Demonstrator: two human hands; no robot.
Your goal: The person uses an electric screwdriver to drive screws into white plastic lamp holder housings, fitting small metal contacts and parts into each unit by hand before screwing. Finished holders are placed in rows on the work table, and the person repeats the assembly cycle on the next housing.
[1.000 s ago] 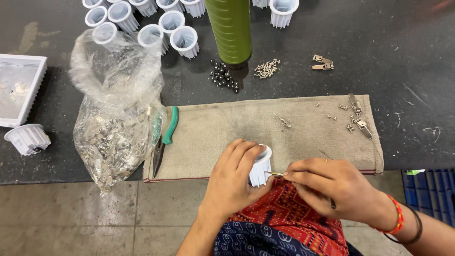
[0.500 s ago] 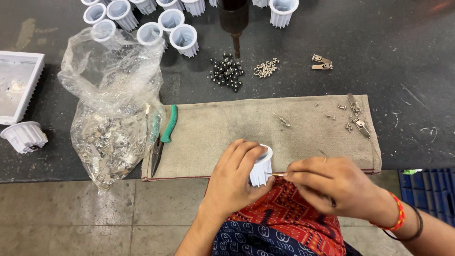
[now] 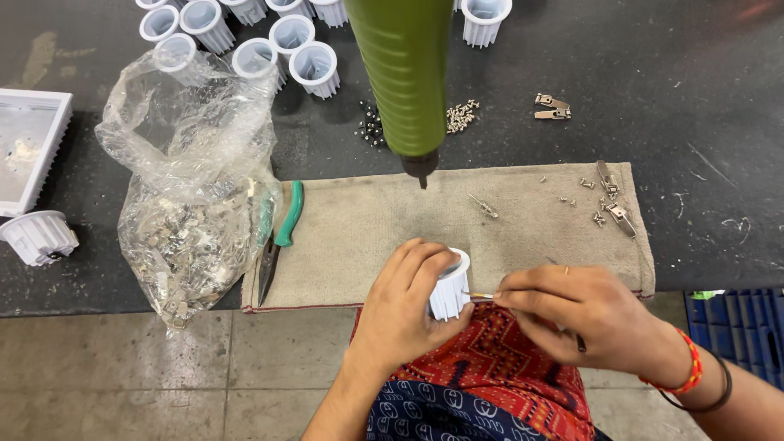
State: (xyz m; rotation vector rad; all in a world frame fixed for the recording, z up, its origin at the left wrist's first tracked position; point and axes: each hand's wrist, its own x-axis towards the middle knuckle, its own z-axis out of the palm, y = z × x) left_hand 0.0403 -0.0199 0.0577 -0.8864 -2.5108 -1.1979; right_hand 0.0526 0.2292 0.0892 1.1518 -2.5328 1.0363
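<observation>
Behind the left hand (image 3: 408,306), the white ribbed housing (image 3: 452,287) is half hidden.

Hanging green screwdriver (image 3: 406,77) above bare cloth (image 3: 367,220)

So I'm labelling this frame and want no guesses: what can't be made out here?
Head view only:
- Cup: the left hand covers its near side.
- What the right hand pinches: hidden by its fingers.
- Green tool: top cut off by the frame edge.
- Bag contents: too small and glary.

The left hand (image 3: 406,314) grips a white ribbed housing (image 3: 450,286); the right hand (image 3: 584,314) pinches a thin wire (image 3: 482,296) touching its side.
</observation>
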